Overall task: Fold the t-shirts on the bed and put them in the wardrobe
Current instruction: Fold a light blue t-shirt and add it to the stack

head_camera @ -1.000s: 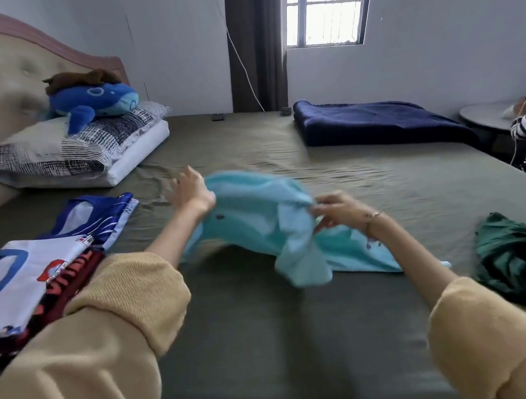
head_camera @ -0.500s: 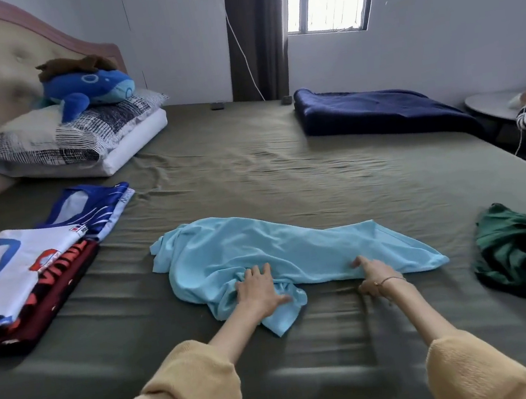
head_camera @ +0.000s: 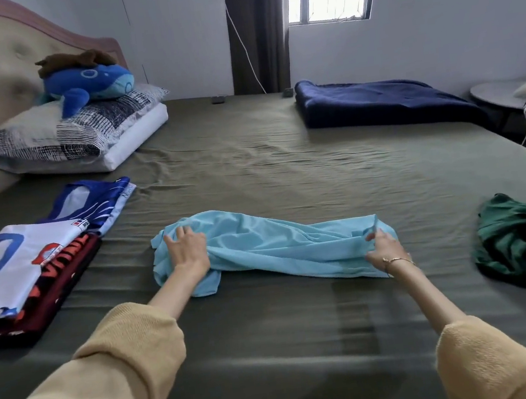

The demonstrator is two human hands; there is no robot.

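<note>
pressing left grip (head_camera: 187, 253) flat on light blue t-shirt (head_camera: 280, 247); right grip (head_camera: 383, 247) pinching its edge.

Little lettering can be read, all of it on the folded shirts at the left.

The dark red shirt (head_camera: 62, 277) near the bottom of the pile shows large orange-red letters along its edge, which look like "VINE", though the first letters are partly covered. The white shirt (head_camera: 8, 267) above it carries a small red-and-white tag with letters too small to read. The blue shirt (head_camera: 99, 202) has small print along its near edge, starting with what may be "N"; the rest is blurred.
</note>
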